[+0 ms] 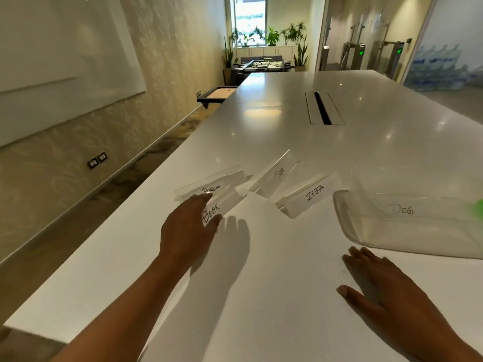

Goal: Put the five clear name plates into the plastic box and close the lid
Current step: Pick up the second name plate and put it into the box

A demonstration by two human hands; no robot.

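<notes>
A person's left hand [188,228] reaches across a white table [261,296] at centre frame, fingers spread and unclenched, tips touching the clear name plate marked "BEAR" [218,209]; no grasp has closed on it yet. Just above it lies the plate reading "PENGUIN" [211,184], with "TIGER" [278,175] tilted at centre and "ZEBRA" [311,195] to its right. The fifth plate, "DOG" [402,209], already appears to sit inside the clear plastic box [347,226] at the right edge, though it could be seen through the far wall. The right hand [384,288] rests flat and released on the table at lower right, near the box. The step in hand looks like picking up the second plate; the next move calls for closing the fingers on "BEAR" and carrying it right to the box. The lid is not clearly seen, apart from a green blur [478,209] at the right edge.
</notes>
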